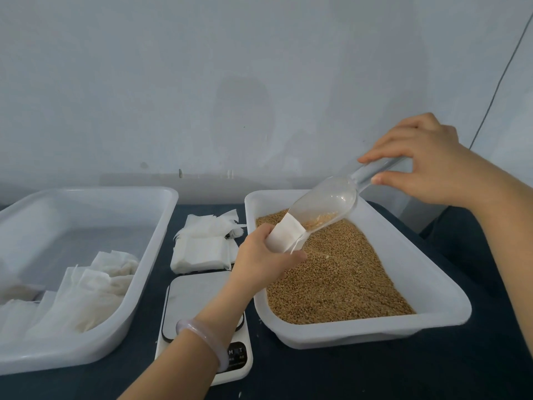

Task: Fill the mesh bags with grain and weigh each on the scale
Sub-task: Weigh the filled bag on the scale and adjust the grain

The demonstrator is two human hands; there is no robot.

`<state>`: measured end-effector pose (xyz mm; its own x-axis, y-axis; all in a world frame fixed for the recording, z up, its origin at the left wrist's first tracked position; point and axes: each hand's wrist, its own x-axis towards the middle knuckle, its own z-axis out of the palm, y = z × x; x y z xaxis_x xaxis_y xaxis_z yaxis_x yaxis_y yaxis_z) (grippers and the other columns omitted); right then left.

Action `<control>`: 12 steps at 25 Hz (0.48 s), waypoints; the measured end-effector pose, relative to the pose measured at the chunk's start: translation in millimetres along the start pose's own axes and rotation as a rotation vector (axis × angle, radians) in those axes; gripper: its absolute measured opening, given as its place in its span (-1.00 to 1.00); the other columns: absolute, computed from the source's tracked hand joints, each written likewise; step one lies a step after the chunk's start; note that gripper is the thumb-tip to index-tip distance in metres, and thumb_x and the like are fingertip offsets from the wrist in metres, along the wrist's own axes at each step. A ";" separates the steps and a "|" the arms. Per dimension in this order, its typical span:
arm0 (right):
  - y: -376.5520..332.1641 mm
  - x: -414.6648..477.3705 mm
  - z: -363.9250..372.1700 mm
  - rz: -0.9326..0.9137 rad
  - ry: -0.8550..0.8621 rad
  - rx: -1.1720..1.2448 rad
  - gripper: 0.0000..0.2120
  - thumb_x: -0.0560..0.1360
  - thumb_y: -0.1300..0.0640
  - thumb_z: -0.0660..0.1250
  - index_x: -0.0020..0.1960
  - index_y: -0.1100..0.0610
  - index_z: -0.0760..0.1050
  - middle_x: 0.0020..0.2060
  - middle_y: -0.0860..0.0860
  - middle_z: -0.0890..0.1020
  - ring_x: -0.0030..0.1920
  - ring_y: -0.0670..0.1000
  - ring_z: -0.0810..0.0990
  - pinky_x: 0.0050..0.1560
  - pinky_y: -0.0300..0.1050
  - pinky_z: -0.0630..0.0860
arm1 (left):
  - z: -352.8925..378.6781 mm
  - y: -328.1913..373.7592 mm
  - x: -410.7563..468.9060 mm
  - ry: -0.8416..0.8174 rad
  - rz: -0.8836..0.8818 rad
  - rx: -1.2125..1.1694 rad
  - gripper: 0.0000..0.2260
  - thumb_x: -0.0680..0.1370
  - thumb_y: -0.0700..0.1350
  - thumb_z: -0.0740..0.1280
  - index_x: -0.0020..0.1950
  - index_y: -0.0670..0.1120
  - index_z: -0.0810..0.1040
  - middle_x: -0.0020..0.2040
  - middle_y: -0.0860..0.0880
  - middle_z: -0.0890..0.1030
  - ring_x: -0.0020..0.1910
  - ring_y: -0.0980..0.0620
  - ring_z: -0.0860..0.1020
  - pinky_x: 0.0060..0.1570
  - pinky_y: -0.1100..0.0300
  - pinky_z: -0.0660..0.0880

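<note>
My left hand (261, 256) grips a small white mesh bag (284, 236) over the grain tray (427, 278), which is filled with brown grain (340, 278). The tip of a clear plastic scoop (326, 202) sits inside the bag's mouth, tilted down, with a little grain left in its bowl. My right hand (424, 160) pinches the scoop's handle, raised above the tray's far right corner. A white digital scale (199, 307) stands between the two trays, partly hidden under my left forearm, with nothing on its platform.
A large white tray (86, 197) at the left holds several filled mesh bags (86, 295). A stack of empty white bags (202, 243) lies behind the scale. The table has a dark blue cover (375, 376); a pale wall stands close behind.
</note>
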<state>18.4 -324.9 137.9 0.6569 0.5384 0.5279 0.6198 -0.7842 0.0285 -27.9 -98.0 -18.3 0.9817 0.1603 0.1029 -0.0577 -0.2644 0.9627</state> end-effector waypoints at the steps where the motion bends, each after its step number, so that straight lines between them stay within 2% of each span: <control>1: -0.6 1.3 0.1 -0.009 0.004 -0.003 -0.71 0.40 0.04 0.43 0.10 -0.18 0.56 -0.02 -0.24 0.49 0.27 -0.03 0.22 0.16 -0.12 0.00 | -0.6 -0.2 -0.3 0.003 0.001 -0.015 -0.66 0.31 -0.06 0.57 -0.03 -0.03 0.50 -0.16 -0.04 0.55 -0.35 0.05 0.55 -0.35 0.13 0.61; 5: -1.5 3.1 4.0 -0.004 0.003 0.002 -0.71 0.40 0.03 0.42 0.10 -0.19 0.55 -0.04 -0.27 0.48 0.24 -0.08 0.21 0.15 -0.13 0.00 | -2.1 -0.8 -2.7 0.001 -0.013 -0.075 -0.65 0.32 -0.09 0.56 0.01 -0.08 0.52 -0.11 -0.11 0.58 -0.35 0.05 0.56 -0.34 0.10 0.61; 8: 1.8 2.6 8.8 0.023 -0.001 0.036 -0.71 0.40 0.03 0.43 0.07 -0.24 0.52 -0.04 -0.28 0.48 0.24 -0.08 0.21 0.17 -0.12 0.01 | -4.7 -0.8 -4.3 0.012 -0.016 -0.141 -0.69 0.33 -0.11 0.56 -0.03 -0.03 0.51 -0.16 -0.03 0.56 -0.46 0.13 0.54 -0.40 0.24 0.56; 12: 11.6 -6.5 24.5 0.174 0.009 0.183 -0.73 0.41 0.03 0.42 0.03 -0.27 0.49 -0.04 -0.29 0.52 0.27 -0.06 0.27 0.29 -0.10 0.13 | -12.8 -4.3 -7.0 0.024 -0.053 -0.251 -0.70 0.36 -0.11 0.54 0.00 0.02 0.51 -0.08 -0.06 0.58 -0.43 0.10 0.57 -0.35 0.25 0.56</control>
<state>31.9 -329.9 114.0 0.7574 0.3968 0.5185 0.5657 -0.7954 -0.2176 -36.8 -85.9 -20.0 0.9801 0.1913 0.0533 -0.0521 -0.0115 0.9986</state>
